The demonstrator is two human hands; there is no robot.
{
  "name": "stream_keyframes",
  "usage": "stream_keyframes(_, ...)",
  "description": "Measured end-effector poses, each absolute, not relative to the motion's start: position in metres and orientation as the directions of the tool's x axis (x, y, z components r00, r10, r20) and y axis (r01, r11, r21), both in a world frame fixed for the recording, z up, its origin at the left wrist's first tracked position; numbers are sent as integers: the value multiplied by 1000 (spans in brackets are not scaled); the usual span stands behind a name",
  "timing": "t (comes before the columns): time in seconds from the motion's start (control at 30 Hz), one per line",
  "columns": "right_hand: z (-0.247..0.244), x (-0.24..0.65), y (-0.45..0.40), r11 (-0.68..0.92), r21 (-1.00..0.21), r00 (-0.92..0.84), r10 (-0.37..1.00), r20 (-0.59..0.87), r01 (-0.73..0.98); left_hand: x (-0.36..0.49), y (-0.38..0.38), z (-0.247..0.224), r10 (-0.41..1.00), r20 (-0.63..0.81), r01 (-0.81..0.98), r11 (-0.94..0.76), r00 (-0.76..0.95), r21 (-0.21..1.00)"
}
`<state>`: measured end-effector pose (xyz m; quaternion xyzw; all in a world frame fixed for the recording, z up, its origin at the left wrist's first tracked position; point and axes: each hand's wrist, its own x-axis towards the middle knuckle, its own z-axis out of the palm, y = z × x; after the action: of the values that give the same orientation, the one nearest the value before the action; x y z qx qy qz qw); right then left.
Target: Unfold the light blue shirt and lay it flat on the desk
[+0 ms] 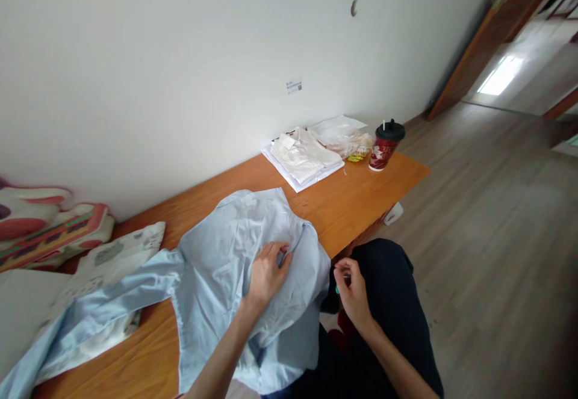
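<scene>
A light blue shirt point(212, 248) lies spread over the wooden table, one sleeve stretched to the left and the lower part hanging over the front edge toward my lap. On its right half rests my left hand point(270, 271), fingers curled and gripping the cloth. Just off the shirt's right edge, above my dark-trousered leg, my right hand point(353, 290) is closed in a pinch. Whatever its fingertips hold is too small to make out. A tiny teal spot shows beside those fingers.
Along the wall, folded white cloth point(307, 157) lies on paper, beside a clear plastic bag point(345, 137) and a lidded red cup point(385, 146). At left are a patterned cloth point(121, 248) and a colourful toy keyboard point(67, 236). The table point(374, 191) ends at right; a door point(474, 44) stands beyond.
</scene>
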<state>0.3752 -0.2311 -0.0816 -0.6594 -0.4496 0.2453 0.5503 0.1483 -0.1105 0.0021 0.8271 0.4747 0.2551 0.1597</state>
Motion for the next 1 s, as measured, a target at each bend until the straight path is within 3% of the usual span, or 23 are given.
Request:
stream_keyframes(0.07, -109, 368, -241, -27, -975, 463, 883, 80, 220, 150, -111, 4, 832, 282, 706, -555, 478, 440)
stream_keyframes(0.2, -126, 370, -248, -108, -979, 288, 956, -54, 175, 154, -110, 3, 741, 240, 689, -671, 627, 273)
stream_keyframes(0.3, -119, 385, -268, -141, -982, 358, 930, -88, 125, 155, -110, 0, 746, 189, 717, -666, 639, 204)
stream_keyframes(0.4, -119, 396, -296, -188, -971, 399, 910, -116, 148, 158, -111, 2, 756, 169, 732, -655, 633, 189)
stream_keyframes(0.6, -135, 398, -330, -267, -957, 261, 937, -231, 110, 186, -102, 18, 773, 183, 754, -633, 607, 175)
stream_keyframes(1.0, -85, 425, -390, -398, -915, 454, 806, -381, -63, 218, -75, -7, 793, 216, 765, -608, 570, 213)
